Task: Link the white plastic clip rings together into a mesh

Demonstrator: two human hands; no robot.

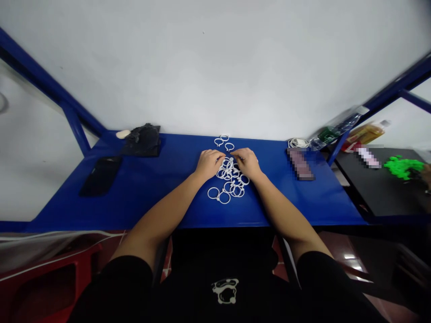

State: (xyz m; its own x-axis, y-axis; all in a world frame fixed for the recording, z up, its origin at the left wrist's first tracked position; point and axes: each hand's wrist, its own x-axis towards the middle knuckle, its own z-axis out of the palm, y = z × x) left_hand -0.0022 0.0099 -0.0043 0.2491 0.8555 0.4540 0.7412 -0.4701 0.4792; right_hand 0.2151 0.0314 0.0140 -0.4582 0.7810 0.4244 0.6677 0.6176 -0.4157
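Over a loose pile of thin white rings (223, 174), my left hand (209, 163) rests at the upper left with its fingers curled together. My right hand (248, 164) faces it from the upper right, thumb and fingers drawn into a pinch. The fingertips are a short gap apart, with white rings showing close to them; whatever they grip is too small to make out. Each ring has a small knob or clasp. Two joined-looking rings (218, 195) lie at the pile's near edge. Beyond my hands, several more rings (229, 146) lie apart, some with a gap showing.
The blue table (161, 197) meets a white wall. On the left are a dark phone-like slab (101, 176), a black bag (143, 140) and a pale oval object (123, 134). To the right lie a blurred-out phone-shaped item (300, 164), a white cable (298, 142) and a plastic bottle (332, 132).
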